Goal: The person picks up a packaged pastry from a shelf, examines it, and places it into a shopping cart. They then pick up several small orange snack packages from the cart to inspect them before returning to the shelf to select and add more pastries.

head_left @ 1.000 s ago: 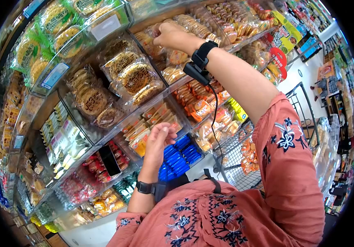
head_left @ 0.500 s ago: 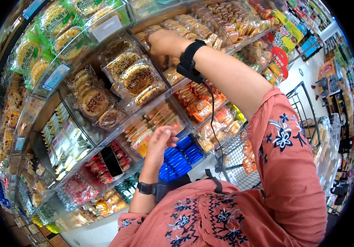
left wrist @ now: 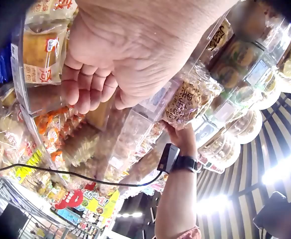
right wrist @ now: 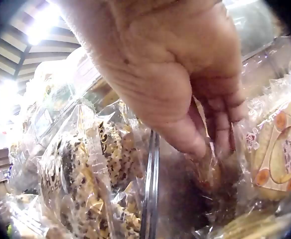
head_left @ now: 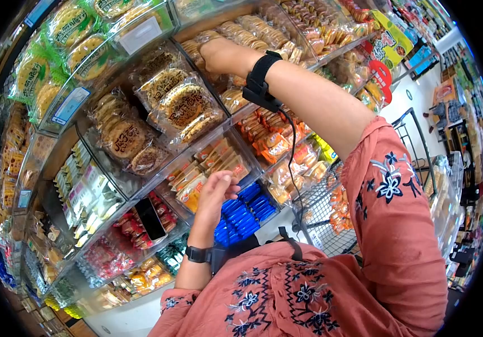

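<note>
In the head view my right hand [head_left: 227,57] reaches into an upper clear bin of wrapped biscuits, its fingertips hidden there. Up close in the right wrist view, thumb and fingers pinch a clear-wrapped biscuit [right wrist: 205,172] beside the bin's divider [right wrist: 151,189]. To its right sits a packet of pale round biscuits [right wrist: 281,154] with an orange print. My left hand [head_left: 214,194] hangs with loosely curled fingers in front of a bin of flat wrapped snacks [head_left: 194,188] and holds nothing. Seed-topped round biscuits [head_left: 182,106] fill the bin left of my right hand.
A black phone [head_left: 150,219] lies over red packets at the lower left. Blue packets [head_left: 244,213] are below my left hand. At the right stands a wire shopping cart [head_left: 328,213]. A black cable [head_left: 293,163] hangs from the right wrist camera.
My right hand has shifted slightly left and lower into the biscuit bin, and its wrist has turned. The left hand stays nearly still.
</note>
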